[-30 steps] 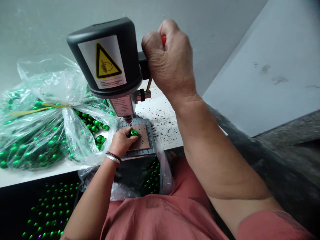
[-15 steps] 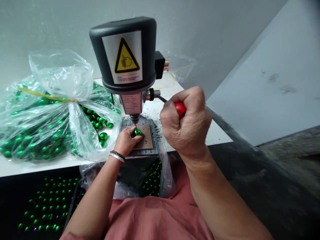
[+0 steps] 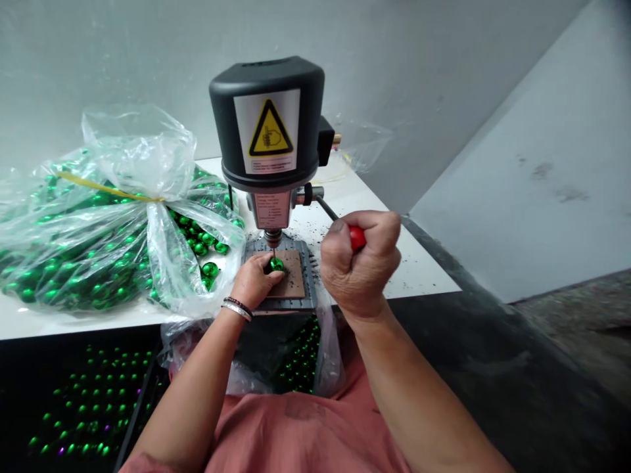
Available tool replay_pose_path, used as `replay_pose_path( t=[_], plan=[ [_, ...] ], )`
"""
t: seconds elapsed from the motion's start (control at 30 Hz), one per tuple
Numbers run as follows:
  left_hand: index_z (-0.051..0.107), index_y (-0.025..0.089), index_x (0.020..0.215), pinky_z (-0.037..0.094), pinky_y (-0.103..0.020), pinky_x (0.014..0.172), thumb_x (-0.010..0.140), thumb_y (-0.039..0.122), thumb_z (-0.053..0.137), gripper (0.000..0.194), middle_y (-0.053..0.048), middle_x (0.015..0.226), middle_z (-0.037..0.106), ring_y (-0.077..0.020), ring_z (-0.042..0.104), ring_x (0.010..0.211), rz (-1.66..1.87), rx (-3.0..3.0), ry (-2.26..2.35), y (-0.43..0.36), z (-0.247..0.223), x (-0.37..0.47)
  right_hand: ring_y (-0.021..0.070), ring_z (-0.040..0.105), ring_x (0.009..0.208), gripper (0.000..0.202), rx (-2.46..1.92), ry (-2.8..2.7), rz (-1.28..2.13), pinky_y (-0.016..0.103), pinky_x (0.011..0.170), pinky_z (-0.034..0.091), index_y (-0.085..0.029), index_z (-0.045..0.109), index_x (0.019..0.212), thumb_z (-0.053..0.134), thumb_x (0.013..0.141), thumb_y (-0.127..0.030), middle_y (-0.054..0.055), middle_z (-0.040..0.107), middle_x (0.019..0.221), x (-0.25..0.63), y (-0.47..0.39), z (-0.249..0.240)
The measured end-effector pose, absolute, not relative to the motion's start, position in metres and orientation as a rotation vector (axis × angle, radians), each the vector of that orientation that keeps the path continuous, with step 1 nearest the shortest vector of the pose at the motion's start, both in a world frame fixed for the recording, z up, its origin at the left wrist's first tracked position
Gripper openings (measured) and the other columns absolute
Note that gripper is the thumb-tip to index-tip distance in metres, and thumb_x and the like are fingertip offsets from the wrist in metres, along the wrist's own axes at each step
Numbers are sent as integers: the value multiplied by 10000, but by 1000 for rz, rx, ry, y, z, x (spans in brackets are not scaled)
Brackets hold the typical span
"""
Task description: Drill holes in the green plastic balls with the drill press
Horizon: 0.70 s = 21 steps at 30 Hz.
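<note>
Between the thumb and fingers of my left hand (image 3: 254, 281) is a shiny green ball (image 3: 277, 264), pinched on a brown board (image 3: 294, 279). The board lies on the grey base (image 3: 308, 289) of a small drill press (image 3: 269, 131). A thin drill bit (image 3: 274, 251) comes down from the chuck (image 3: 273, 238) to the top of the ball; whether it has entered the ball I cannot make out. My right hand (image 3: 362, 263) is wrapped round the red knob (image 3: 357, 238) of the press's feed lever (image 3: 327, 209).
On the left of the white table (image 3: 404, 279) lies a clear plastic bag (image 3: 138, 157) full of green balls, some spilling from it. Dark shavings are scattered around the base. Below the table edge, rows of green glints show on a dark surface (image 3: 93, 401).
My right hand has pulled the feed lever downward. The left hand still holds the ball under the bit. The whole view has shifted slightly.
</note>
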<state>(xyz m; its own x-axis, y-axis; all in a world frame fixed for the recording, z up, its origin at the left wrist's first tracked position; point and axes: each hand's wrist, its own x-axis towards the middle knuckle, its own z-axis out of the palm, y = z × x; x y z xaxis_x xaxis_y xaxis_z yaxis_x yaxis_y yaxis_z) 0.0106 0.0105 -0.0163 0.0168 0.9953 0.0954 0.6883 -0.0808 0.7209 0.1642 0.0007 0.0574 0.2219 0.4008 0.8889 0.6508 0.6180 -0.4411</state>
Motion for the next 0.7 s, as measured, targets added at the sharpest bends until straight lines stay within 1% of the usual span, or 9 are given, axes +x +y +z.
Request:
replay_pose_path(
  t=[0.2,0.37,0.53,0.6,0.7],
  plan=[
    [638,179,1044,409,-338,915,708,283,611,353,-82,1080,644,-211,568,1011,772,1860,1756,11,-18,10,76,477,559,30,-951,-1364,-186,238,543,419,-229,446,802,466,788,-211,-38,492,643,162,1,49],
    [647,172,980,420,-335,880,724,295,596,288,-81,1008,654,-212,575,959,739,1886,1763,10,-15,11,89,523,588,61,-922,-1351,-65,259,576,447,-227,431,851,451,797,-209,-33,512,669,161,4,36],
    [646,165,976,422,-338,869,724,293,601,286,-86,989,652,-215,579,936,731,1875,1790,9,-13,12,87,533,601,114,-853,-1361,-16,267,593,452,-224,418,853,462,770,-159,-37,500,688,158,4,17],
    [646,162,984,426,-343,862,725,303,598,298,-92,989,654,-222,581,934,731,1886,1792,10,-15,12,82,525,595,87,-849,-1332,-16,263,588,446,-224,419,848,450,786,-172,-36,491,689,157,4,23],
    [633,169,1037,431,-346,853,716,309,601,352,-92,995,658,-225,585,934,764,1893,1796,10,-18,11,62,466,550,22,-878,-1280,-60,235,550,410,-215,435,798,447,816,-221,-41,472,646,156,6,56]
  ],
)
